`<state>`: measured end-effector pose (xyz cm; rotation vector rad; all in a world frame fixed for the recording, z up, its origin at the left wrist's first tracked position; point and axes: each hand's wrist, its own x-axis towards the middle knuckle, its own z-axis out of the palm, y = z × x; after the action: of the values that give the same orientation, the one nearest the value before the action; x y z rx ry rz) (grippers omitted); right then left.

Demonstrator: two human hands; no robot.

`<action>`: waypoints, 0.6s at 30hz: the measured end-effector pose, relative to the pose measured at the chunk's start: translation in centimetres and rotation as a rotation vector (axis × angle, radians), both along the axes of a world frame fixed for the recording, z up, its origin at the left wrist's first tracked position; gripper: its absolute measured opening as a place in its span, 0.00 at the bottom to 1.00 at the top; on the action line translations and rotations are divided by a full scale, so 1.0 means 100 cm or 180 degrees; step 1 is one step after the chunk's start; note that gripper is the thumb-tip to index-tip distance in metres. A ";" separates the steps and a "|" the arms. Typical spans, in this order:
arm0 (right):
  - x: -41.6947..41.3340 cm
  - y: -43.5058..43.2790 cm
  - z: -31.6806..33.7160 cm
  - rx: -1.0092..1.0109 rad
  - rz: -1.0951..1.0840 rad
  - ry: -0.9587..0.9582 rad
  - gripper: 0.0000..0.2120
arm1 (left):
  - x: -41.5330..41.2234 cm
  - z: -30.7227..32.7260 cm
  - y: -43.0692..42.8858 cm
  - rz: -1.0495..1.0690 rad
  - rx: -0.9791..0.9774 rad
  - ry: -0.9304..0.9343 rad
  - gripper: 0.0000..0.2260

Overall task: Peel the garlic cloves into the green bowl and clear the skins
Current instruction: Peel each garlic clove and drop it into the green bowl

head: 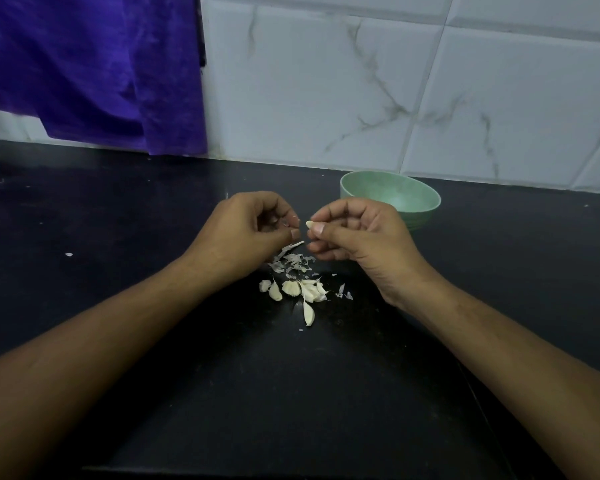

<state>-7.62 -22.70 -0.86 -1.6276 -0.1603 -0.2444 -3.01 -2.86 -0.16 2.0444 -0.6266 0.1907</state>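
Black countertop (pixel 118 237) runs back to a marbled tile wall (pixel 326 81), with a purple cloth (pixel 84 64) hanging at the far left. Our right hand (pixel 364 237) pinches a small garlic clove (pixel 310 224) between thumb and fingertips, raised above the counter. Our left hand (pixel 243 230) is curled just beside it, thumb close to the clove. We cannot tell whether it grips a strip of skin or nothing at all. Below the hands lies a heap of papery skins (pixel 291 263), and nearer to us a cluster of cloves (pixel 298 291) not yet peeled. The green bowl (pixel 388 192) stands behind the right hand and shows no cloves inside, so we judge most of the work lies ahead.

We see several ways this could go wrong:

- The clove is small and held only at its end, so a hard pull on the skin could pop it out and drop it among the peelings.
- The skins are light, and a quick sweep of a forearm would scatter them, as one stray flake (pixel 69 254) far to the left suggests.
- Bits clinging to our fingers could ride into the bowl with the clove.
- The skins lie just beside the unpeeled cloves, so clearing them carelessly could carry cloves away too.
- Reaching back, the right wrist could nudge the bowl
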 end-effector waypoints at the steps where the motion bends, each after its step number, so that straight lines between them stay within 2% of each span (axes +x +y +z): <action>1: 0.000 0.000 0.000 -0.0024 -0.0017 -0.0016 0.06 | -0.001 0.000 -0.001 -0.0076 -0.0076 0.0079 0.02; 11: -0.001 -0.001 0.001 -0.0130 -0.0002 -0.0130 0.07 | 0.000 0.002 -0.003 -0.0470 -0.0555 0.0735 0.06; 18: -0.004 0.000 0.003 -0.0097 -0.0096 -0.0181 0.06 | -0.001 0.002 -0.004 -0.0456 -0.0698 0.0793 0.03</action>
<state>-8.02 -22.74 -0.51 -1.6551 -0.1840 -0.3129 -3.08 -3.29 0.01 1.7696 -0.5669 -0.0764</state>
